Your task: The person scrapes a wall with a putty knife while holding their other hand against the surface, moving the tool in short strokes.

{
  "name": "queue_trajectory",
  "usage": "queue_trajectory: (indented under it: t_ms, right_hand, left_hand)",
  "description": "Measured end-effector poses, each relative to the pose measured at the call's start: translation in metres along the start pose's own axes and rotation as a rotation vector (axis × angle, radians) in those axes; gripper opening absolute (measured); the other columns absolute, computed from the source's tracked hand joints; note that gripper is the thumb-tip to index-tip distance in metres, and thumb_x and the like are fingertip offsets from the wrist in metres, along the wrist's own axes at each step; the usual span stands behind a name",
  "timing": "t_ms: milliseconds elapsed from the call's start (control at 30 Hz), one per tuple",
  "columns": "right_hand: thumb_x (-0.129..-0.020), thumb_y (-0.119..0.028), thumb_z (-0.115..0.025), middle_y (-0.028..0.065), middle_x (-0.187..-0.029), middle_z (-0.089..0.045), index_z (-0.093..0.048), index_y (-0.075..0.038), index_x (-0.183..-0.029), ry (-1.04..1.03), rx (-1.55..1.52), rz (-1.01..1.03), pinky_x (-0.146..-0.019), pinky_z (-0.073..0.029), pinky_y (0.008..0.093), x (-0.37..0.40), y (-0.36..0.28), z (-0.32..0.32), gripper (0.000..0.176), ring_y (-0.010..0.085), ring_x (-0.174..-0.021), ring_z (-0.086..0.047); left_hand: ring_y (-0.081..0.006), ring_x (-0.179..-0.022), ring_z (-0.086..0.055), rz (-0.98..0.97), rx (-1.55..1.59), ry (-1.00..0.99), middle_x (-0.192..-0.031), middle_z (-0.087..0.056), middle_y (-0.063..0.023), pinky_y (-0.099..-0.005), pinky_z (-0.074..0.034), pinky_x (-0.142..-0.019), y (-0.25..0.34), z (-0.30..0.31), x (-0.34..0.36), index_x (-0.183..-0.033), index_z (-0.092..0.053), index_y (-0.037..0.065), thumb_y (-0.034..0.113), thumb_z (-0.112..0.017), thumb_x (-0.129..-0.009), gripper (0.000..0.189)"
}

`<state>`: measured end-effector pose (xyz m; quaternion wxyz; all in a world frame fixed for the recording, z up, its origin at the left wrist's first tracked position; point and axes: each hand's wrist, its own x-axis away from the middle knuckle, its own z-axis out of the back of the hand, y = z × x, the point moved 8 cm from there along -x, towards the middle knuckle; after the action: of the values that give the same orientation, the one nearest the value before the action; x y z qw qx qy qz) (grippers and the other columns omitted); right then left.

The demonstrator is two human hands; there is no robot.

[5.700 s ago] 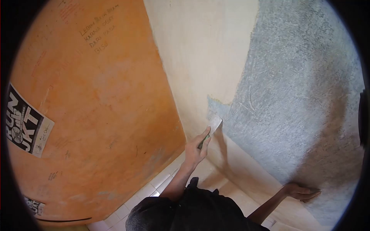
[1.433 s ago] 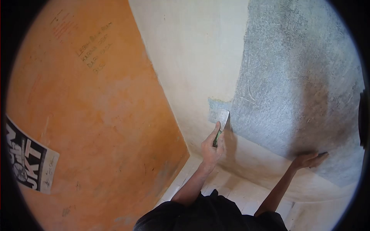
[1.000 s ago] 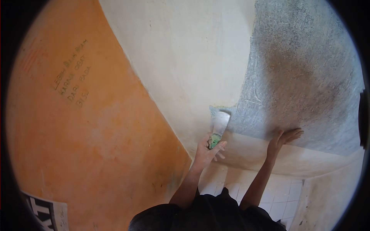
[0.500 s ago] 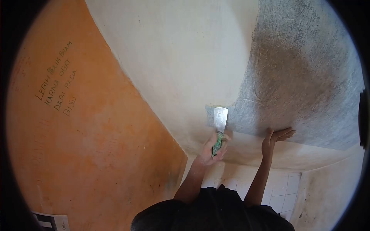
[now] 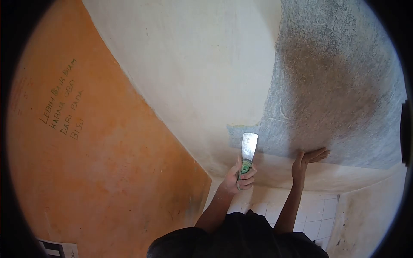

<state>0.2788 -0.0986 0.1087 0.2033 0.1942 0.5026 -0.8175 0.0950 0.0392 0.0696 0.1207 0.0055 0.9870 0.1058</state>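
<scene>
A scraper (image 5: pixel 249 146) with a broad metal blade and a green handle is gripped in my left hand (image 5: pixel 238 175), fingers wrapped round the handle. Its blade points up and overlaps the lower left part of a grey, mottled patch (image 5: pixel 318 86) on the pale wall. My right hand (image 5: pixel 310 157) lies against the lower edge of that patch, its fingers stretched out to the right and the thumb apart.
On the left runs an orange wall (image 5: pixel 120 172) with handwritten words (image 5: pixel 64 99). A printed sheet (image 5: pixel 60 248) shows at the bottom left. White tiles (image 5: pixel 312 215) lie below my right arm, beside another pale wall (image 5: pixel 365 210).
My left hand has drawn the scraper a little downward from the patch's upper edge. My right hand stays at the same spot on the wall. The view has shifted slightly.
</scene>
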Motion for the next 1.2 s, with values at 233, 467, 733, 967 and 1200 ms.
queue_trajectory:
  t_ms: [233, 467, 733, 967, 1200]
  right_hand:
    - [-0.095, -0.056, -0.036, 0.0243, -0.149, 0.027, 0.02, -0.003, -0.145, -0.001, 0.031, -0.006, -0.109, 0.012, 0.0562, 0.006, 0.01, 0.0, 0.092, 0.0427, -0.137, 0.025]
    - [-0.095, -0.055, -0.036, 0.0245, -0.149, 0.027, 0.02, -0.002, -0.144, 0.025, 0.038, 0.018, -0.109, 0.012, 0.0565, 0.004, -0.001, 0.002, 0.092, 0.0433, -0.137, 0.025]
    - [-0.096, -0.055, -0.036, 0.0256, -0.149, 0.027, 0.021, 0.0, -0.144, 0.03, 0.11, -0.006, -0.11, 0.012, 0.0555, 0.016, 0.016, 0.003, 0.092, 0.0424, -0.138, 0.025]
    - [-0.095, -0.057, -0.035, 0.0261, -0.149, 0.027, 0.019, 0.001, -0.144, 0.04, 0.08, -0.002, -0.11, 0.011, 0.0549, 0.009, 0.015, 0.0, 0.093, 0.0419, -0.138, 0.025]
    - [-0.095, -0.058, -0.035, 0.0262, -0.149, 0.027, 0.019, 0.001, -0.144, -0.022, 0.137, 0.045, -0.11, 0.011, 0.0548, 0.019, 0.02, 0.003, 0.093, 0.0418, -0.138, 0.025]
  left_hand:
    - [-0.0039, -0.045, -0.031, -0.02, -0.032, -0.03, -0.064, -0.034, 0.0053, -0.0197, -0.028, -0.041, 0.016, -0.014, 0.004, -0.11, -0.05, 0.004, 0.058, -0.032, -0.096, 0.059]
    - [-0.0054, -0.043, -0.033, -0.023, 0.128, -0.04, -0.065, -0.037, 0.0033, -0.0203, -0.027, -0.038, 0.002, 0.001, -0.003, -0.095, -0.048, 0.007, 0.054, -0.036, -0.097, 0.049]
    - [-0.0083, -0.045, -0.035, -0.123, 0.079, -0.101, -0.066, -0.04, 0.0019, -0.0227, -0.027, -0.036, 0.043, -0.057, -0.03, -0.092, -0.05, 0.006, 0.054, -0.035, -0.097, 0.051]
    - [-0.008, -0.044, -0.034, -0.039, 0.051, 0.123, -0.066, -0.042, 0.0008, -0.022, -0.028, -0.036, 0.004, 0.0, -0.007, -0.09, -0.051, 0.004, 0.055, -0.035, -0.096, 0.053]
    - [-0.0058, -0.04, -0.03, -0.124, 0.003, 0.131, -0.063, -0.04, 0.0027, -0.0194, -0.025, -0.034, 0.023, -0.039, -0.022, -0.089, -0.047, 0.006, 0.054, -0.033, -0.098, 0.05]
